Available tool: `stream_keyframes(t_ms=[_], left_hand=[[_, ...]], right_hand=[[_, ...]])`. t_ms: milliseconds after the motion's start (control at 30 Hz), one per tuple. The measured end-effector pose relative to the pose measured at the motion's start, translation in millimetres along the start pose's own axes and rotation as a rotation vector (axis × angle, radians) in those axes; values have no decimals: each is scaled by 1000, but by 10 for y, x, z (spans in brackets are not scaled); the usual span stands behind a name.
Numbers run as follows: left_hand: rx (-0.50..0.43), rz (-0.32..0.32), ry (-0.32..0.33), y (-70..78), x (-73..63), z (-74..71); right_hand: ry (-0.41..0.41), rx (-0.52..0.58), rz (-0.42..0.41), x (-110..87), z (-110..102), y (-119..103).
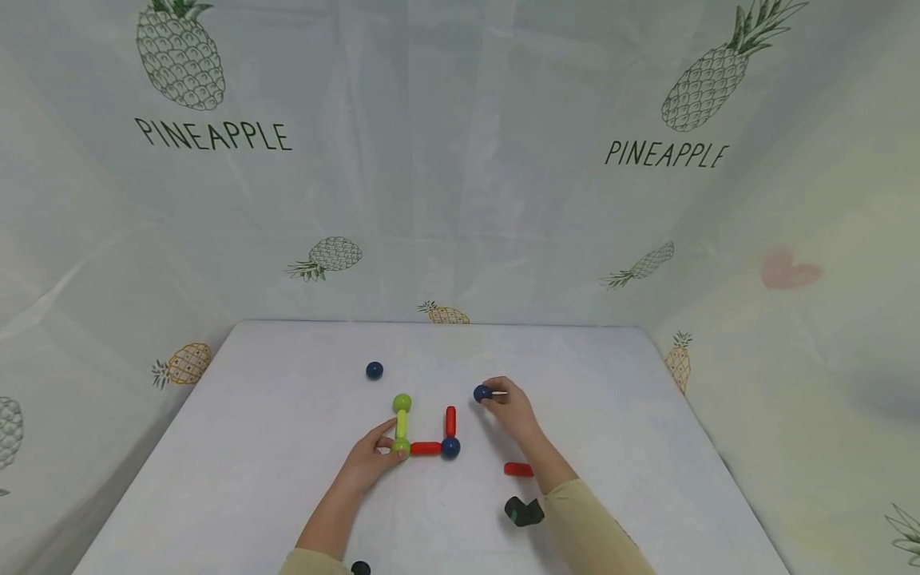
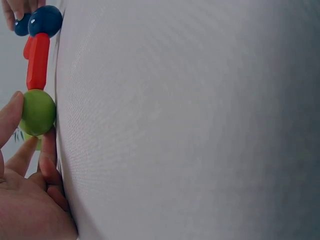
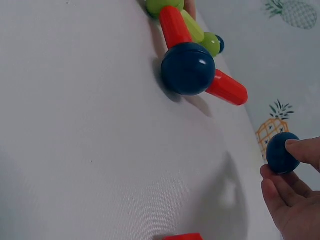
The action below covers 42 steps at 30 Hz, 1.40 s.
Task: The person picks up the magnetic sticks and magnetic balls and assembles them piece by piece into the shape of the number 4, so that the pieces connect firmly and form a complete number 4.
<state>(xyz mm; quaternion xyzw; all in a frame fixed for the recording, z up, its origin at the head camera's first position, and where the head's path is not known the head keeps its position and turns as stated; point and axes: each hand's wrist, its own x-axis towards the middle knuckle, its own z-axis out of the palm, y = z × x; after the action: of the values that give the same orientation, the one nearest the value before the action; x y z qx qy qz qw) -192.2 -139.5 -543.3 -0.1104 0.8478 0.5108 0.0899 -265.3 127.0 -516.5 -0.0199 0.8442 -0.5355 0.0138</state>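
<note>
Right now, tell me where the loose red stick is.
In the head view, the loose red stick lies on the table right of centre, beside the right forearm and just beyond the dark bent block.

Behind the white table (image 1: pixel 611 383) hangs a pale curtain (image 1: pixel 460 184), which also lines its left and right sides, printed with green-leaved pineapples (image 1: pixel 181 60), two of them above the word PINEAPPLE (image 1: pixel 213 134), smaller orange pineapples (image 1: pixel 190 364) close to the table's edges, and, on the right side, a faint pink heart (image 1: pixel 789 269).

Pale grey pineapple-print cloth backdrop (image 1: pixel 467 184) fills upper frame; faded pink heart print (image 1: pixel 788 271), right; flat white worktop (image 1: pixel 611 391), lower centre.
</note>
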Motion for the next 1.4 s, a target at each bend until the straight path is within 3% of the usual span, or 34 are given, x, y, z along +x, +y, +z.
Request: stream_keyframes(t_ms=[1400], left_hand=[[7, -10, -1, 0, 23, 2]], right_hand=[[-101, 7, -26, 111, 346, -31]])
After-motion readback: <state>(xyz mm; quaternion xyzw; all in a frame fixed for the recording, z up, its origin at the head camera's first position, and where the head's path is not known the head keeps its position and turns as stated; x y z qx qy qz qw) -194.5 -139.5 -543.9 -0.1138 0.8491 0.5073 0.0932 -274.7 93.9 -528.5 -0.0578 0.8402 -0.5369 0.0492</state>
